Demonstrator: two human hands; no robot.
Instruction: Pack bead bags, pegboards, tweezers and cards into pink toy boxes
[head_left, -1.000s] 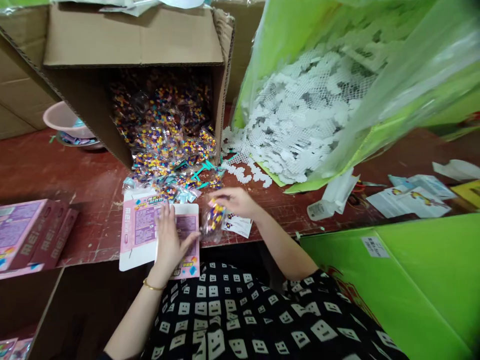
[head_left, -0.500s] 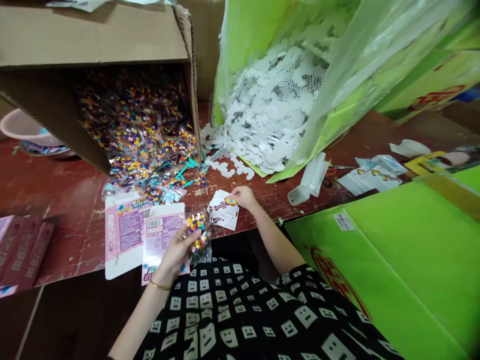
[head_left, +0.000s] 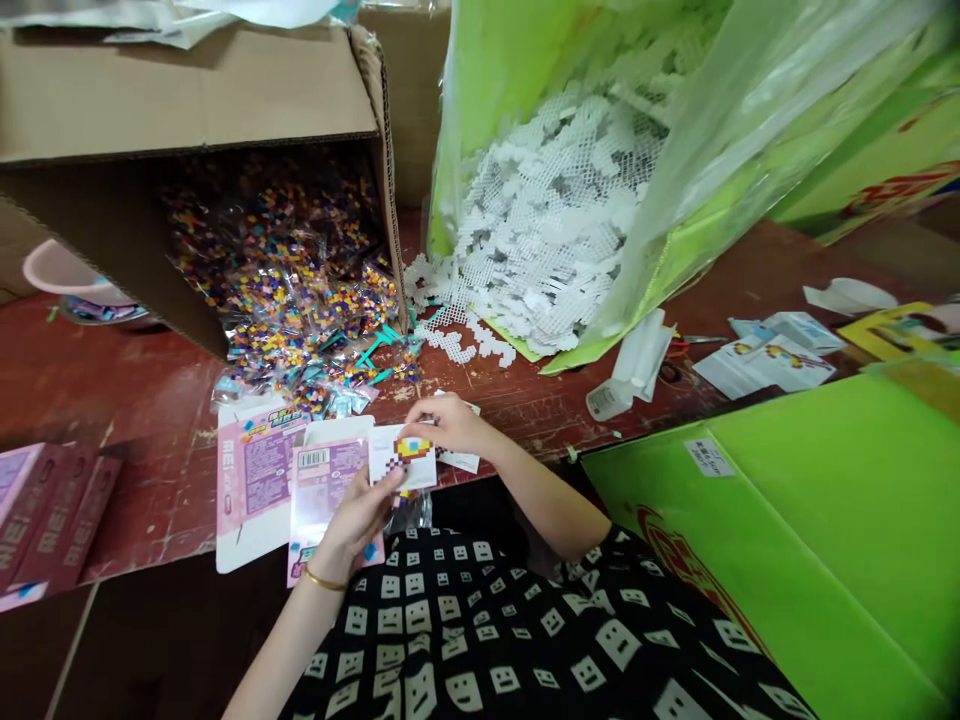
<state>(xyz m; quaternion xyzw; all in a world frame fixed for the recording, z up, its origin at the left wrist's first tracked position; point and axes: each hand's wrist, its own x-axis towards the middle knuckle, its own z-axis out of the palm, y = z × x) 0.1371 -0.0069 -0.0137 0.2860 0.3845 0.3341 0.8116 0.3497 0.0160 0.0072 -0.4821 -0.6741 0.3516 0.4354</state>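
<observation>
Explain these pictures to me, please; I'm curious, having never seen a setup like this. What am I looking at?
There is no machine here: two bare hands work, and every picture comes from one camera on that person's head, looking down. The left hand holds a printed card, with a clear bag of small coloured pieces just below it. The right hand has its fingers at the card's top edge. On the red-brown table, two pink cartons lie flat. Behind them, a cardboard box spills bags of coloured pieces, and white mesh pieces fill a green container.
</observation>
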